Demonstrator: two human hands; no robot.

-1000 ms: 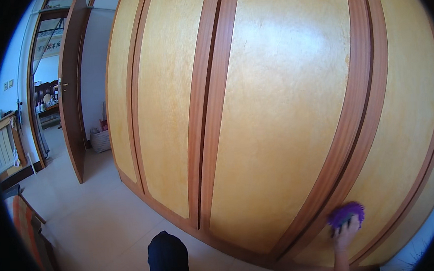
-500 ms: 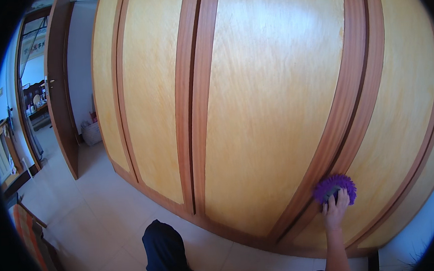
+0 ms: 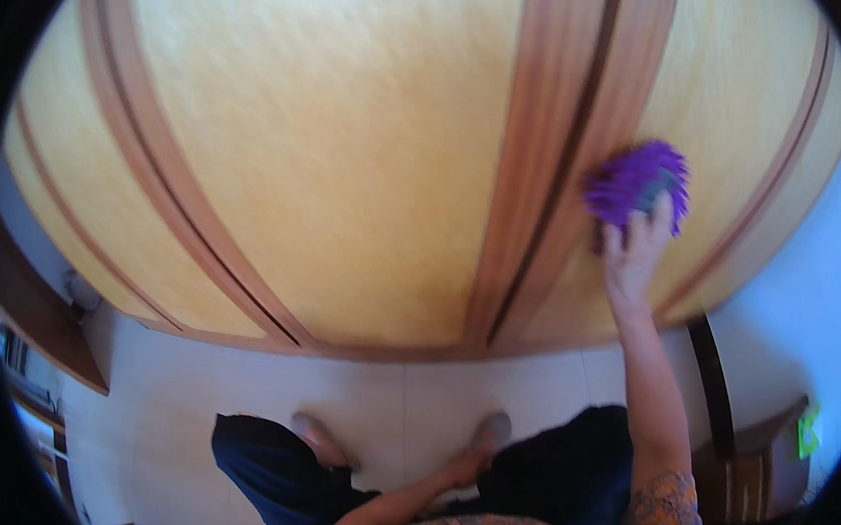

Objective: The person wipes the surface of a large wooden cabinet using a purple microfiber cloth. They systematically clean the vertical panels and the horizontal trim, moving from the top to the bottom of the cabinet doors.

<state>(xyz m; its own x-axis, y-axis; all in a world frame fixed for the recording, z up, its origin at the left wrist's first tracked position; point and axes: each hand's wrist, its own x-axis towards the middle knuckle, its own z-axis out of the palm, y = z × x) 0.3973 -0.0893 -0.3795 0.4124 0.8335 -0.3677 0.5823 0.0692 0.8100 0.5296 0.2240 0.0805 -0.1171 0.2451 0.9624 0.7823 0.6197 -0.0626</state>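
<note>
Head view: right hand point(image 3: 635, 254) is raised against the wardrobe point(image 3: 337, 152), fingers closed over a purple duster point(image 3: 635, 184) pressed to the yellow panel just right of the brown double strip point(image 3: 549, 158). Compared with a second ago, the duster sits higher on the door and the doors fill more of the view, so the wiping appears to be working up the panel. Left hand point(image 3: 467, 468) rests low near the knees, apparently holding nothing; blur leaves its grip uncertain. Feet stand on the pale floor point(image 3: 400, 398).
</note>
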